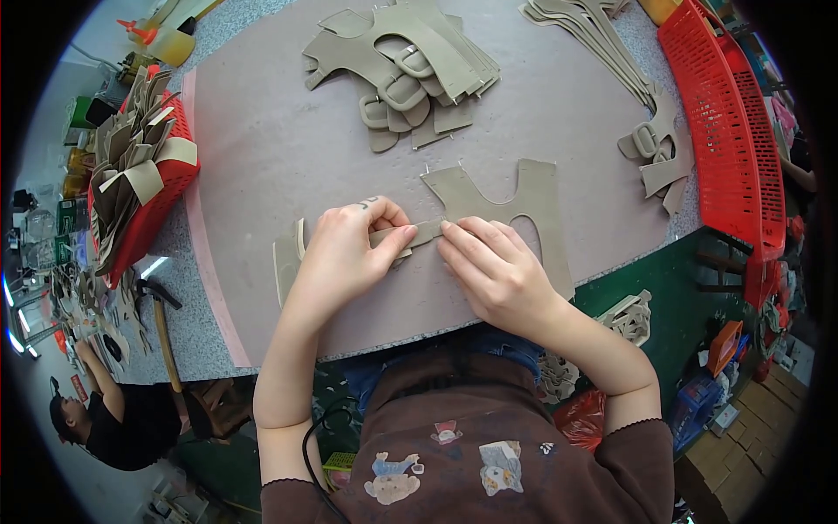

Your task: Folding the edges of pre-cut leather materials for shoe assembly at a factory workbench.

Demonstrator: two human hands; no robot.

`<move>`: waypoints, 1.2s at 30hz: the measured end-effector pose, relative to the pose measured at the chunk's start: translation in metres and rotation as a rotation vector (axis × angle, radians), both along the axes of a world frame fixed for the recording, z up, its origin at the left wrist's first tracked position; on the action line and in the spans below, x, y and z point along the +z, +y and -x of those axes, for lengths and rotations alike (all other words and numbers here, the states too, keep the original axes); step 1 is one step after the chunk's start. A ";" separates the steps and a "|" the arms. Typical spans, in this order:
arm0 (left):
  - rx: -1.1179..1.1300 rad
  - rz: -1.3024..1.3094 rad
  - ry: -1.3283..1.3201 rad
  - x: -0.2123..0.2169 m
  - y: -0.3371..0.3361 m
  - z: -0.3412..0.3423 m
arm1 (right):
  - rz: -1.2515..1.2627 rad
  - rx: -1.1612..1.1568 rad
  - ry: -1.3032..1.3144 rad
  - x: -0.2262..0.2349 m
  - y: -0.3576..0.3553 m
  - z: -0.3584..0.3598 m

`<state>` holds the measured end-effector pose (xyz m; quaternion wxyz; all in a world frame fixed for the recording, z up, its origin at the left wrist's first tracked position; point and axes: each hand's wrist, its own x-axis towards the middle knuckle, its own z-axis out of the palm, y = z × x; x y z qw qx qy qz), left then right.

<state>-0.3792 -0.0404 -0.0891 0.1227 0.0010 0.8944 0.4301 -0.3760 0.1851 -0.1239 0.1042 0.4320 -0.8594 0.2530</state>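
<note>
A narrow beige strap [425, 233] is pinched between my two hands above the table. My left hand [349, 249] closes thumb and fingers on the strap's left part. My right hand [499, 266] presses its fingertips on the strap's right end, beside a flat beige cut-out shoe upper piece [539, 188]. That piece lies partly under my right hand; whether the strap is joined to it is hidden. Another flat beige piece [285, 262] lies next to my left wrist, partly covered by it. Farther off rests a pile of beige upper pieces [436, 52] with covered buckles.
At left stands a red basket [155, 225] full of beige pieces, with a hammer [166, 341] nearer me. Long beige straps [602, 48] and a buckled piece [650, 140] lie at right, beside a red perforated basket [720, 131]. Another person [131, 424] works at far left.
</note>
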 end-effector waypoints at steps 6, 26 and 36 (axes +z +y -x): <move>-0.034 0.106 0.021 0.001 0.003 0.001 | -0.167 -0.066 0.041 0.012 -0.010 -0.001; -0.197 0.474 0.685 -0.016 -0.018 -0.051 | -0.068 -0.178 -0.333 0.011 0.008 0.039; -0.228 0.192 0.220 0.001 -0.030 -0.053 | -0.062 -0.063 -0.413 0.015 -0.007 0.042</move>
